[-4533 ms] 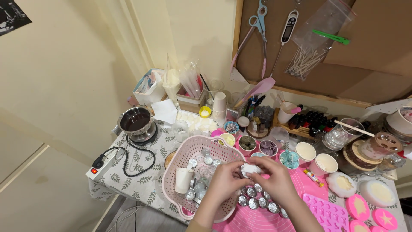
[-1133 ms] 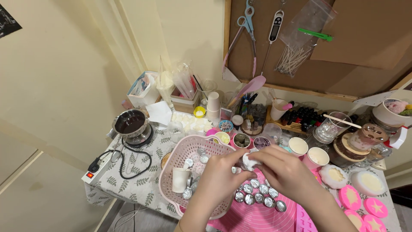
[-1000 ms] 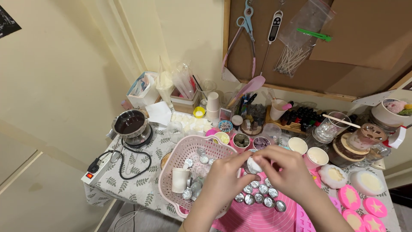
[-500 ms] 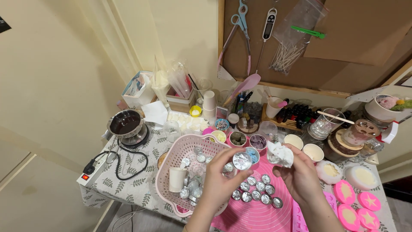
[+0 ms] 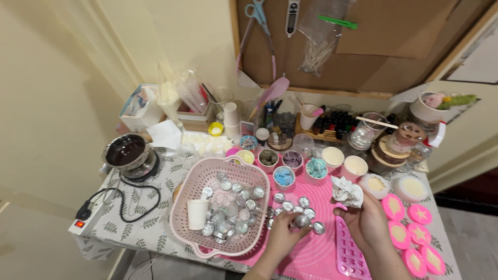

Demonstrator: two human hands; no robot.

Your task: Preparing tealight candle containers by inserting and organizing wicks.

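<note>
My left hand (image 5: 284,234) pinches a small silver tealight cup (image 5: 301,222) just above the pink silicone mat (image 5: 306,254). Several more silver cups (image 5: 290,205) stand in a cluster on the mat right beside it. My right hand (image 5: 365,218) holds a crumpled white tissue (image 5: 347,191) between its fingertips, a little to the right of the cluster. A pink plastic colander (image 5: 250,175) to the left holds many silver cups and a small white paper cup (image 5: 197,213).
Small pink bowls (image 5: 284,178) of wax bits line the mat's far edge. A pink silicone mould tray (image 5: 350,256) and pink round moulds (image 5: 410,238) lie right. A melting pot on a hot plate (image 5: 127,155) with black cable sits left. Jars, tools and a corkboard (image 5: 363,46) stand behind.
My hands have separated: the left lowered a silver cup toward the cluster on the mat, while the right moved right and down with the tissue. The camera tilted slightly.
</note>
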